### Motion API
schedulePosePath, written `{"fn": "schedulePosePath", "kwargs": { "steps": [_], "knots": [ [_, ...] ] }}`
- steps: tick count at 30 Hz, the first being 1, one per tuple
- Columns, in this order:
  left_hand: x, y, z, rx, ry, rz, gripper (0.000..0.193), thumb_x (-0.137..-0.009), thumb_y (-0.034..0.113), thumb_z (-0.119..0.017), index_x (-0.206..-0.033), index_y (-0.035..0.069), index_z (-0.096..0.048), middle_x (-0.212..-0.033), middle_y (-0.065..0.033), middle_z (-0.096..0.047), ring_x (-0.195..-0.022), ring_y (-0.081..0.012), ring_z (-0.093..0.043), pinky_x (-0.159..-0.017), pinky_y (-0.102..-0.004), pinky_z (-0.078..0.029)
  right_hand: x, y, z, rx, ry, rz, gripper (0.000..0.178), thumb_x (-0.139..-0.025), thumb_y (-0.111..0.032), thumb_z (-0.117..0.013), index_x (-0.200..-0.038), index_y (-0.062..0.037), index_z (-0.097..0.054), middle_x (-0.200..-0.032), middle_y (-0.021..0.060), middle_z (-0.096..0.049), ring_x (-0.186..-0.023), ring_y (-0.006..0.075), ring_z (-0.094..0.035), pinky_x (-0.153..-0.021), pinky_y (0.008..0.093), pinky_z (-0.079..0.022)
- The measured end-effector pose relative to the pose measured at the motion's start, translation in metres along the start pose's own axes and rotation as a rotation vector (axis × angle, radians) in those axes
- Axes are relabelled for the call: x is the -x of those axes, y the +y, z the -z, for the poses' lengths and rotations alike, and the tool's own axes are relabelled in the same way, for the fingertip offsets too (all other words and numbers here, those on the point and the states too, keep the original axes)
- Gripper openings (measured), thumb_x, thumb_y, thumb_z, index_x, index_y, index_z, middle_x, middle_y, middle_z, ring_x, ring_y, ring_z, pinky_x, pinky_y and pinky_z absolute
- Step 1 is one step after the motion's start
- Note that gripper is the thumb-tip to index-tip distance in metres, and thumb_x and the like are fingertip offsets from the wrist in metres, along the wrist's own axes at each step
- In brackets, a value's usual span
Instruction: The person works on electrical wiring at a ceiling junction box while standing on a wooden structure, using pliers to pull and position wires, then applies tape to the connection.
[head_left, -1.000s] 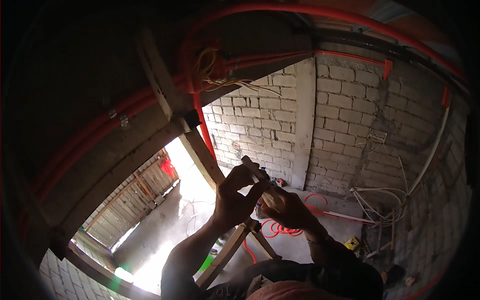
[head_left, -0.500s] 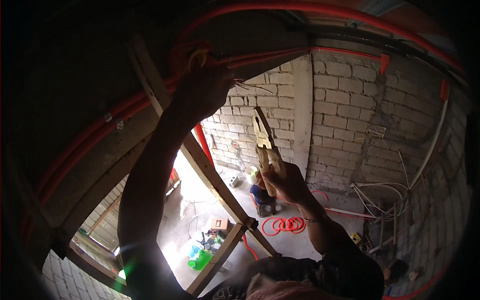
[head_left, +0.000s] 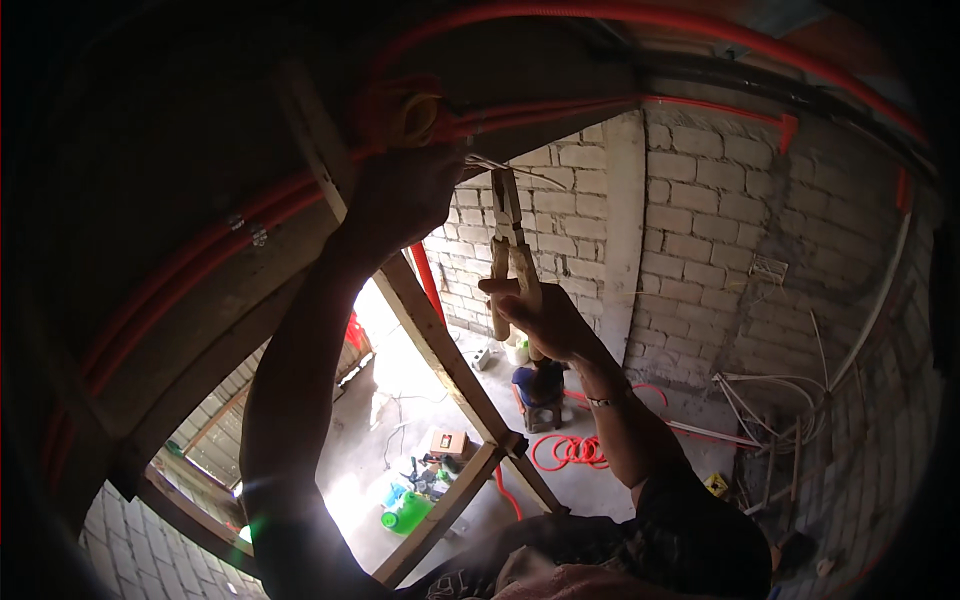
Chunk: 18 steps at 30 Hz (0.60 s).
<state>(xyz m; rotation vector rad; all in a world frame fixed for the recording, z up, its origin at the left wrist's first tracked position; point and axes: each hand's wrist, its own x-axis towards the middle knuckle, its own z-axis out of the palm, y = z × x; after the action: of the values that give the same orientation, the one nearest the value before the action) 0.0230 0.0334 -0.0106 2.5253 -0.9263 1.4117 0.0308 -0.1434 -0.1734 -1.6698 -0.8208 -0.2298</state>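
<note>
My left hand (head_left: pixel 415 188) is raised in shadow under an orange junction box (head_left: pixel 375 115), its fingers closed on a few thin wires (head_left: pixel 540 177) whose ends stick out to the right. In my right hand (head_left: pixel 548 318) is a pair of pliers (head_left: pixel 512 235) with pale handles, held jaws up. The jaw tips reach the wires just right of my left hand; whether they grip them I cannot tell. A yellowish ring (head_left: pixel 420 117) shows at the box, above my left hand.
Orange conduits (head_left: pixel 190 285) run along the beam. A wooden frame (head_left: pixel 440 355) crosses below my arms. On the floor far below are a person on a stool (head_left: pixel 538 388), coiled orange tubing (head_left: pixel 568 452), a green container (head_left: pixel 406 512) and a cardboard box (head_left: pixel 449 443). A block wall (head_left: pixel 700 240) stands ahead.
My right hand has lifted the pliers up and slightly left, bringing the jaws to the wires. My left hand stays at the wires under the junction box. The view has shifted slightly.
</note>
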Motion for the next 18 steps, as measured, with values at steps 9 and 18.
{"fn": "schedulePosePath", "kwargs": {
  "steps": [9,18],
  "knots": [
    [0.007,0.004,0.021,0.144,-0.163,0.200,0.024,-0.088,0.030,-0.055,-0.101,0.011,-0.064,-0.086,-0.0103,-0.065,-0.079,-0.0235,-0.064,-0.070,-0.0351,-0.049,0.004,0.006,0.042,0.670,0.237,0.270,0.036,-0.081,-0.013,-0.058,-0.116,-0.0029,-0.053,-0.096,0.0124,-0.065,-0.091,0.0265,-0.062,-0.083,0.0342,-0.049],
    [0.012,-0.016,-0.002,0.220,-0.116,0.003,0.020,-0.089,0.021,-0.054,-0.104,0.012,-0.063,-0.091,-0.0105,-0.065,-0.081,-0.0262,-0.063,-0.072,-0.0344,-0.050,-0.009,-0.057,0.102,1.128,0.284,0.428,0.044,-0.075,0.001,-0.062,-0.117,-0.0001,-0.051,-0.115,0.0181,-0.052,-0.103,0.0308,-0.055,-0.089,0.0354,-0.047]
  ]
}}
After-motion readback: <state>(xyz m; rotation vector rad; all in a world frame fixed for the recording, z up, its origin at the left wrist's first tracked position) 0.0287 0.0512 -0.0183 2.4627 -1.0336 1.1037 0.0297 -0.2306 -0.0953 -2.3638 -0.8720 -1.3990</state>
